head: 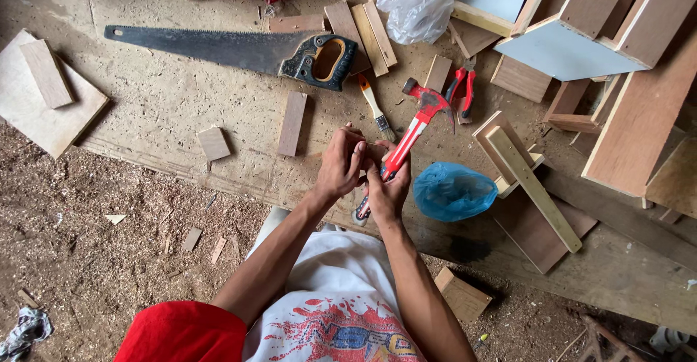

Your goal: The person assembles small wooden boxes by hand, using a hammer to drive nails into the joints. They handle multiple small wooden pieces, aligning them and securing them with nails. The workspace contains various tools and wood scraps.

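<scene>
My right hand grips the handle of a red claw hammer, whose head points up and away toward the pliers. My left hand is closed beside it, fingers pinched around a small wooden piece held between both hands. Both hands hover over a wide sawdust-covered board on the ground.
A handsaw lies at the back, a paintbrush and red pliers near the hammer head. A blue plastic bag, a white bag, wood offcuts and stacked planks surround the hands. Sawdust covers the ground at left.
</scene>
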